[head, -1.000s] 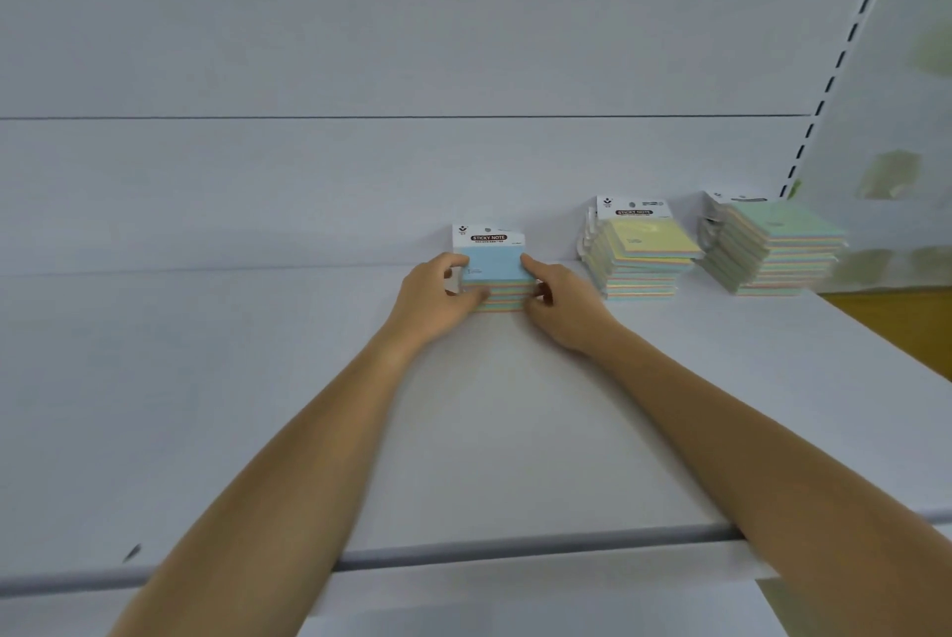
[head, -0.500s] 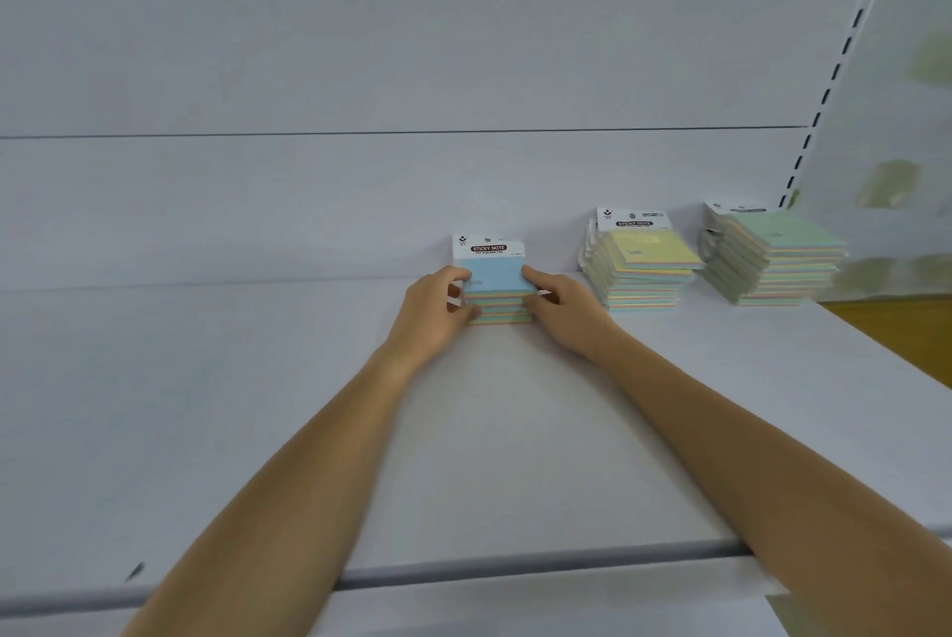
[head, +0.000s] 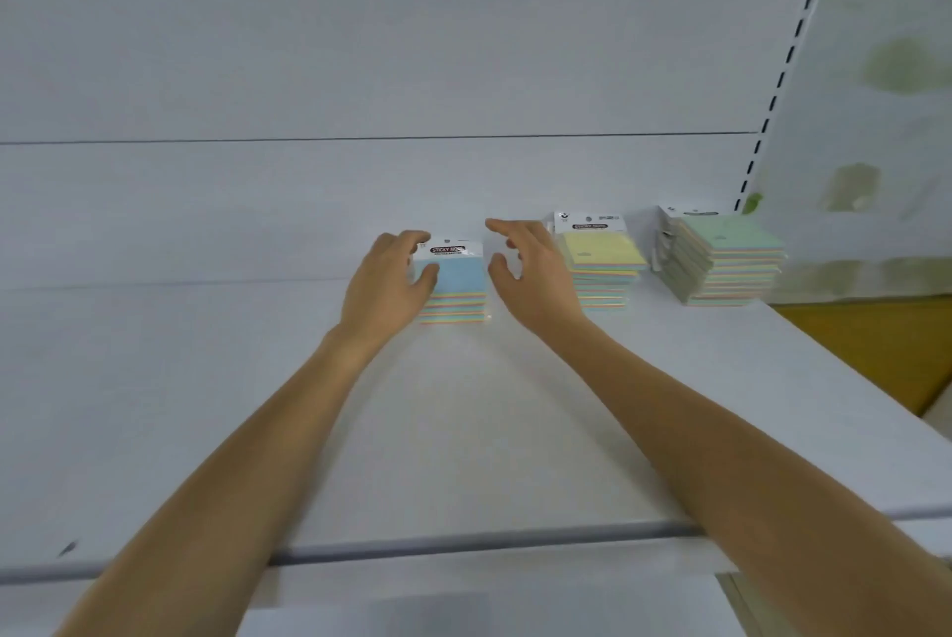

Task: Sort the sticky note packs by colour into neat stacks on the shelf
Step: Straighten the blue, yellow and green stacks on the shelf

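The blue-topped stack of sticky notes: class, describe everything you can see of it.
The blue-topped stack holds several packs, squared, on the white shelf near the back wall. The top pack is pale blue with a white header card reading STICKY NOTE; edges below show coloured stripes. The left hand curls at its left side, thumb over the top; the right hand hovers open, apart.

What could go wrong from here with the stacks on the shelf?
The left hand has its thumb on the blue stack; pulling away could drag its top askew.
The right hand, open, sits close to the yellow stack; a sideways move could knock it.
The green stack looks fanned on its left side and may slip.
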Demonstrator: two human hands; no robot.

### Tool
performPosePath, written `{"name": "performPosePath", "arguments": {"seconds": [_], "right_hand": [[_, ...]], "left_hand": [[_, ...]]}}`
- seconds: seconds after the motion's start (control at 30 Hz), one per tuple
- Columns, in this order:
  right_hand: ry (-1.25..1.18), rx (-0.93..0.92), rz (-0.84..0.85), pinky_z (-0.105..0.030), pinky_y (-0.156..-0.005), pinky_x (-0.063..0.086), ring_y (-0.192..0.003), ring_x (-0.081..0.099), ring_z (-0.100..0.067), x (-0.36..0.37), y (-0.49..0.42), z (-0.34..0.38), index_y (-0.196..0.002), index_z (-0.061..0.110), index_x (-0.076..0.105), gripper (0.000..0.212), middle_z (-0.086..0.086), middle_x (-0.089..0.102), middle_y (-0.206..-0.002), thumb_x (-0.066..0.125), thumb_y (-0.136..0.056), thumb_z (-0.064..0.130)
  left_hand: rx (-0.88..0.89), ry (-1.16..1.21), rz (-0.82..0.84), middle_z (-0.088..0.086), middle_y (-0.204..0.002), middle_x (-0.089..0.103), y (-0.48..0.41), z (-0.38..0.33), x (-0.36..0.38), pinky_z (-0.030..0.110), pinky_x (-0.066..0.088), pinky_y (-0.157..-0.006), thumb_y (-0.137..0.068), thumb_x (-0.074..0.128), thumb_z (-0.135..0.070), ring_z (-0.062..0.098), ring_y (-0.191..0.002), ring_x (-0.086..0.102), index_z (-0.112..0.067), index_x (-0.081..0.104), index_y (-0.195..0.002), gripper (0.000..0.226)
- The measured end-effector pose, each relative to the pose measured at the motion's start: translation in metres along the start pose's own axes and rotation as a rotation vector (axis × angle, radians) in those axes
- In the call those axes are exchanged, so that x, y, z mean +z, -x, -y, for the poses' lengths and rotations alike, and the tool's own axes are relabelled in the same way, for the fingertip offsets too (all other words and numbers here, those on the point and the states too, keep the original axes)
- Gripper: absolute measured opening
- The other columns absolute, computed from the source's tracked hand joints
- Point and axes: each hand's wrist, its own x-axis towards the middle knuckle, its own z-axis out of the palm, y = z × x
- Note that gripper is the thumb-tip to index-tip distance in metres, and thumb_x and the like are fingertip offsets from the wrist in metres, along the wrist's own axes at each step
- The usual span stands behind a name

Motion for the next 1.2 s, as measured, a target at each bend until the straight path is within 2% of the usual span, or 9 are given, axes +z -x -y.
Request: {"name": "performPosePath", "arguments": {"seconds": [0.17, 0.3, 0.4, 0.6, 0.67, 0.83, 0.97, 1.1, 1.2], "right_hand": [[0.133, -0.031, -0.005, -0.021, -0.097, 0.029, -0.121, 0.046, -0.027, -0.058, -0.008, -0.038, -0.125, 0.011, 0.054, 0.039, -0.013, 0.052, -0.127, 0.05, -0.086, 0.007], [0.214, 0.066, 0.072, -0.029, -0.107, 0.025, -0.127, 0.039, -0.03, -0.09, -0.004, -0.083, -0.13, 0.01, 0.048, 0.05, -0.017, 0.047, -0.131, 0.061, -0.083, 0.013], [0.189, 0.148, 0.196, -0.022, -0.107, 0.019, -0.133, 0.031, -0.026, -0.096, 0.006, -0.105, -0.137, 0.008, 0.039, 0.056, -0.017, 0.037, -0.138, 0.06, -0.085, 0.016], [0.059, 0.147, 0.199, -0.009, -0.091, 0.023, -0.129, 0.039, -0.023, -0.098, 0.002, -0.125, -0.138, 0.006, 0.038, 0.047, -0.017, 0.038, -0.139, 0.047, -0.092, 0.008], [0.029, 0.147, 0.197, -0.014, -0.097, 0.024, -0.13, 0.04, -0.023, -0.096, 0.0, -0.127, -0.138, 0.007, 0.038, 0.045, -0.017, 0.039, -0.14, 0.044, -0.093, 0.007], [-0.084, 0.175, 0.162, -0.023, -0.103, 0.031, -0.125, 0.046, -0.024, -0.093, 0.0, -0.128, -0.137, 0.006, 0.039, 0.044, -0.014, 0.046, -0.136, 0.043, -0.094, 0.006], [-0.17, 0.247, 0.098, -0.009, -0.088, 0.032, -0.117, 0.053, -0.019, -0.095, 0.002, -0.13, -0.135, 0.009, 0.043, 0.042, -0.009, 0.054, -0.132, 0.047, -0.093, 0.01], [-0.124, 0.214, 0.122, -0.019, -0.093, 0.035, -0.116, 0.053, -0.024, -0.094, 0.006, -0.131, -0.137, 0.011, 0.04, 0.046, -0.014, 0.053, -0.127, 0.047, -0.092, 0.008], [-0.094, 0.184, 0.121, -0.008, -0.082, 0.029, -0.114, 0.054, -0.025, -0.095, 0.007, -0.131, -0.137, 0.01, 0.041, 0.044, -0.016, 0.056, -0.125, 0.045, -0.093, 0.006]], "left_hand": [[0.108, 0.095, 0.094, 0.015, -0.121, 0.054, -0.005, -0.061, 0.036, 0.028, 0.042, -0.092, -0.088, 0.054, -0.014, 0.024, -0.109, 0.056, -0.012, 0.047, -0.129, 0.041], [-0.005, 0.141, 0.17, 0.02, -0.131, 0.049, -0.006, -0.111, 0.084, 0.03, 0.035, -0.098, -0.09, 0.051, -0.016, 0.03, -0.122, 0.048, -0.01, 0.038, -0.137, 0.049], [-0.138, 0.186, 0.067, 0.02, -0.13, 0.052, -0.003, -0.129, 0.11, 0.022, 0.028, -0.089, -0.089, 0.047, -0.01, 0.029, -0.123, 0.047, -0.008, 0.043, -0.133, 0.044], [-0.043, 0.223, -0.018, 0.018, -0.113, 0.063, -0.003, -0.121, 0.12, 0.023, 0.043, -0.094, -0.087, 0.053, -0.005, 0.028, -0.108, 0.058, -0.006, 0.058, -0.12, 0.033], [-0.02, 0.199, -0.022, 0.018, -0.111, 0.063, -0.003, -0.115, 0.12, 0.009, 0.039, -0.081, -0.087, 0.056, -0.007, 0.026, -0.102, 0.061, -0.006, 0.06, -0.117, 0.031], [-0.022, 0.259, -0.056, 0.018, -0.11, 0.063, -0.008, -0.108, 0.129, 0.011, 0.042, -0.078, -0.086, 0.059, -0.007, 0.027, -0.097, 0.061, -0.006, 0.061, -0.113, 0.028], [-0.077, 0.319, -0.095, 0.012, -0.104, 0.063, -0.01, -0.107, 0.133, -0.002, 0.039, -0.068, -0.084, 0.062, -0.009, 0.015, -0.087, 0.055, -0.008, 0.063, -0.11, 0.026], [-0.077, 0.36, -0.104, 0.005, -0.104, 0.063, -0.009, -0.108, 0.132, -0.007, 0.036, -0.068, -0.088, 0.057, -0.009, 0.013, -0.088, 0.055, -0.004, 0.063, -0.11, 0.023], [-0.064, 0.376, -0.1, 0.005, -0.104, 0.063, -0.01, -0.107, 0.131, -0.006, 0.037, -0.068, -0.089, 0.055, -0.008, 0.011, -0.083, 0.056, -0.004, 0.063, -0.11, 0.023]]}}
